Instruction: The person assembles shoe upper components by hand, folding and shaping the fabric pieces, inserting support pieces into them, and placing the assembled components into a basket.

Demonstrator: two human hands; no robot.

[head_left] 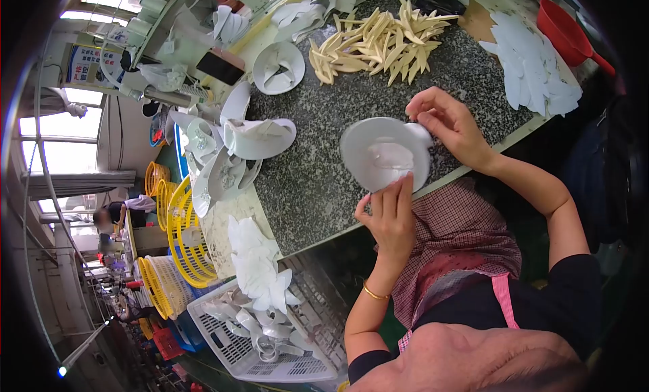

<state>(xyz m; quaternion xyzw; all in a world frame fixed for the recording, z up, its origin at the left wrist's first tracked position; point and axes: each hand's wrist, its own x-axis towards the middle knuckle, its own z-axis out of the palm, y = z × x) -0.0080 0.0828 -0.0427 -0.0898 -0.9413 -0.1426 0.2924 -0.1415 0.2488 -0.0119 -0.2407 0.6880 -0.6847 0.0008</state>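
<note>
With the left hand (392, 216) gripping the rim of the white bowl (362, 152) over the tabletop (318, 189), light, even pressure suits it best; whether the curled right hand (460, 132) grips its side projection, I cannot tell.

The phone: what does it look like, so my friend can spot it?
Find the yellow strips on the speckled table. Beside them is a white bowl with scraps inside, and the phone lies just past it. It is dark, flat and oblong among pale, curvy things.
</note>
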